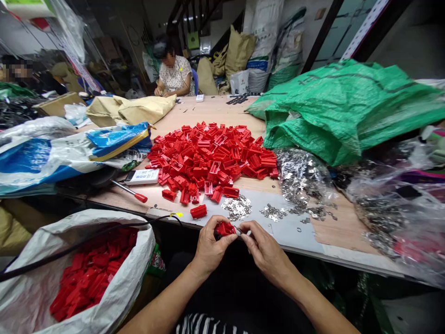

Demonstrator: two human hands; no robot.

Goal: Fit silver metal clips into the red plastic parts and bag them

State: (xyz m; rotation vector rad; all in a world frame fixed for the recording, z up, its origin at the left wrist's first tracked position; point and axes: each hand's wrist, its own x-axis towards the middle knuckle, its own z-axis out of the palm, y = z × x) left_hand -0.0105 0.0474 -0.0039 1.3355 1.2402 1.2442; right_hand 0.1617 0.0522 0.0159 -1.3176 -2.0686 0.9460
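My left hand (pixel 212 246) is closed around a red plastic housing (pixel 225 228), held just off the table's front edge. Thumb and fingers of my right hand (pixel 260 241) pinch a small metal piece (pixel 238 230) at the housing's right end; its exact shape is too small to tell. Beyond my hands lie a small pile of flat metal pieces (pixel 238 207) and a smaller scatter of metal pieces (pixel 273 212) on a grey sheet (pixel 288 232). A single red housing (pixel 198 212) sits near the edge, in front of a large heap of red housings (pixel 212 157).
A white sack (pixel 139 260) with red housings stands open at lower left. On the table are a red-handled tool (pixel 140 197), a white box (pixel 142 176), a clear bag of metal pieces (pixel 302 176) and a green woven sack (pixel 330 106). Across the table sits another person (pixel 177 74).
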